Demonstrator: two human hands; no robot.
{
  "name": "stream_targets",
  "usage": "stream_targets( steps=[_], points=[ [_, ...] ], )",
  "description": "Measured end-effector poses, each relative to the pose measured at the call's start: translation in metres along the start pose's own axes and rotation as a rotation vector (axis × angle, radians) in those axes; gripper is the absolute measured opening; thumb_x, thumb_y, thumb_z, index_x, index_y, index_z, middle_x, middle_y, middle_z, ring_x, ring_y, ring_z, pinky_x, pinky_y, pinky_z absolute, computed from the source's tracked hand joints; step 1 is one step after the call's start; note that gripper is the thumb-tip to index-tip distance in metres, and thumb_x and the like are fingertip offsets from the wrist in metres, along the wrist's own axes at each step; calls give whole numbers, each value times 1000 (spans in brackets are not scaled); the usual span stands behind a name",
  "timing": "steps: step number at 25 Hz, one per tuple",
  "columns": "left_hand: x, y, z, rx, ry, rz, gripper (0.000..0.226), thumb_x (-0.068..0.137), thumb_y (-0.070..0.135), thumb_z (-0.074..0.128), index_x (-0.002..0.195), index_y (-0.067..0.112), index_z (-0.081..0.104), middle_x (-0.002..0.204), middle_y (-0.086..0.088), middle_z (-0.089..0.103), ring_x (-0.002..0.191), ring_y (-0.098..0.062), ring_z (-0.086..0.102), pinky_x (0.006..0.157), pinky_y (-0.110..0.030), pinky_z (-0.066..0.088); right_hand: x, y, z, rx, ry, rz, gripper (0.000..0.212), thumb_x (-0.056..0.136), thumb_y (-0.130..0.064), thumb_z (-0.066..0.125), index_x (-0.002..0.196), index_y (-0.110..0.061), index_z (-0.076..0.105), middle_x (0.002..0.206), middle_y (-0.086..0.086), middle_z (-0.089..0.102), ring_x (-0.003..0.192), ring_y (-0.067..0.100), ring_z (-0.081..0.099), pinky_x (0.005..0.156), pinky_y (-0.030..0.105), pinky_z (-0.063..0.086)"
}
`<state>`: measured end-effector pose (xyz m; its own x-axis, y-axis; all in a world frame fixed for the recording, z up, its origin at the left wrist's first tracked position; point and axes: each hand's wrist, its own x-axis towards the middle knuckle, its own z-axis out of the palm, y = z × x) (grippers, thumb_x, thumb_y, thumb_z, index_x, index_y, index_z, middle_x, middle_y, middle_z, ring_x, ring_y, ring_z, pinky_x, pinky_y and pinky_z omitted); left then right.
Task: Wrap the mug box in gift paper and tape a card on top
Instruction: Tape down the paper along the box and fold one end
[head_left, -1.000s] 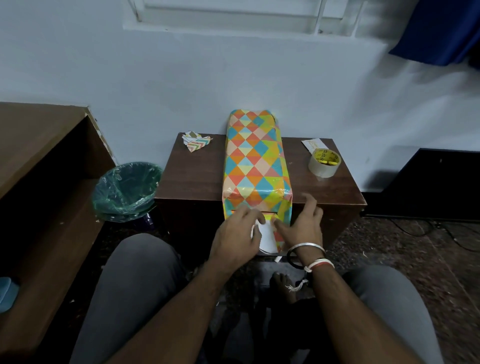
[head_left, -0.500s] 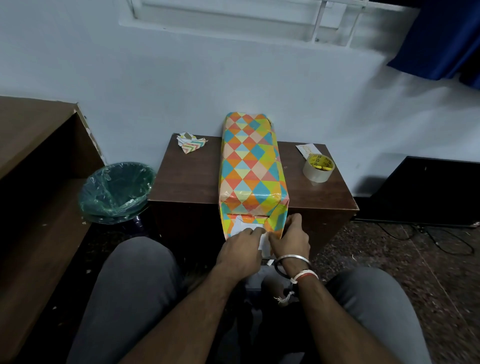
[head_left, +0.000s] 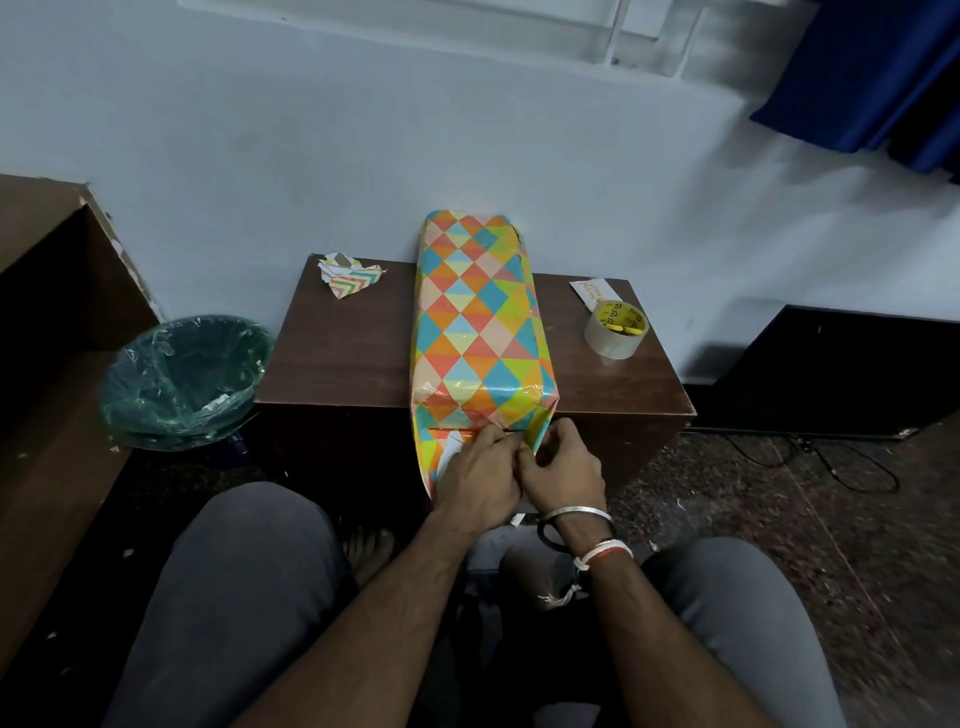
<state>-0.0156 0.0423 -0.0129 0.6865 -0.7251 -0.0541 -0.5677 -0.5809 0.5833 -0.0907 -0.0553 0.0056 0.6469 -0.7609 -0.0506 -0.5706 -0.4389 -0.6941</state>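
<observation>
The mug box (head_left: 475, 317), long and covered in gift paper of coloured triangles, lies lengthwise on the small brown table (head_left: 343, 358), its near end hanging over the front edge. At that near end the paper flaps are partly folded and a white patch shows. My left hand (head_left: 480, 475) and my right hand (head_left: 563, 473) meet at the end's right corner, both pinching the paper flap there. A roll of clear tape (head_left: 615, 332) stands at the table's right side, with a white card (head_left: 592, 291) just behind it.
A crumpled scrap of patterned paper (head_left: 350, 275) lies at the table's back left. A bin with a green liner (head_left: 184, 379) stands left of the table, beside a wooden shelf unit (head_left: 57, 332). Black scissor handles (head_left: 550, 538) show under my right wrist. Cables run over the floor at right.
Both hands have moved together to the right corner of the box's near end and now pinch the flap; the white patch is mostly covered.
</observation>
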Motion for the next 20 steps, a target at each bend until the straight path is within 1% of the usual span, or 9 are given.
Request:
stream_targets(
  steps=[3, 5, 7, 9, 12, 14, 16, 18, 20],
  points=[
    [15, -15, 19, 30, -89, -19, 46, 88, 37, 31, 109, 15, 67, 107, -10, 60, 103, -35, 62, 91, -47, 50, 4, -2, -6, 9, -9, -4, 32, 94, -45, 62, 84, -17, 52, 73, -6, 61, 80, 27, 57, 69, 33, 36],
    [16, -13, 13, -62, -89, -75, 33, 92, 30, 42, 105, 15, 68, 105, -9, 61, 100, -32, 62, 86, -46, 52, 6, -6, -9, 33, -5, -13, 35, 102, -44, 50, 85, -13, 52, 79, 4, 64, 88, 37, 58, 70, 36, 36],
    [10, -5, 1, -106, -22, -71, 22, 95, 20, 47, 98, 14, 67, 108, -9, 61, 106, -28, 59, 88, -42, 49, 8, -7, -9, 33, -6, -38, 35, 108, -39, 41, 92, -12, 57, 93, 13, 68, 98, 43, 58, 73, 38, 37],
    [5, 2, -5, -165, -17, -88, 22, 101, 24, 46, 86, 16, 59, 105, -6, 58, 108, -23, 55, 89, -34, 43, 10, -5, -8, 37, -20, -63, 34, 109, -37, 38, 98, -13, 59, 102, 14, 70, 103, 43, 59, 75, 38, 38],
    [5, 2, -2, -163, -7, -127, 29, 102, 38, 49, 79, 22, 54, 96, -2, 56, 95, -22, 56, 75, -31, 35, 14, 2, -6, 26, -65, -98, 27, 108, -32, 43, 95, -13, 56, 97, 12, 69, 100, 43, 60, 73, 39, 40],
    [5, -1, -1, -133, 5, -121, 31, 103, 41, 47, 85, 20, 59, 100, -5, 63, 97, -26, 60, 71, -33, 36, 15, 7, -5, 2, -69, -101, 19, 104, -31, 51, 92, -17, 56, 89, 6, 68, 96, 40, 62, 70, 37, 39],
    [5, -1, -2, -131, 23, -104, 32, 106, 38, 43, 103, 17, 67, 112, -6, 68, 106, -28, 61, 79, -36, 43, 15, 7, -4, 40, -14, -73, 11, 98, -30, 62, 94, -22, 56, 84, -4, 66, 94, 33, 65, 70, 34, 40],
    [3, 0, -5, -147, 38, -123, 34, 108, 33, 41, 119, 15, 67, 123, -8, 68, 115, -29, 60, 89, -37, 44, 15, 5, -5, 154, 76, -86, 29, 90, -24, 74, 110, -27, 52, 95, -7, 68, 96, 27, 68, 73, 34, 46],
    [1, 2, -8, -154, 43, -159, 36, 109, 32, 39, 124, 14, 66, 127, -9, 68, 118, -31, 59, 93, -37, 44, 19, 5, -9, 156, 109, -221, 62, 85, -16, 79, 135, -37, 47, 126, -5, 63, 107, 20, 65, 83, 36, 53]
  ],
)
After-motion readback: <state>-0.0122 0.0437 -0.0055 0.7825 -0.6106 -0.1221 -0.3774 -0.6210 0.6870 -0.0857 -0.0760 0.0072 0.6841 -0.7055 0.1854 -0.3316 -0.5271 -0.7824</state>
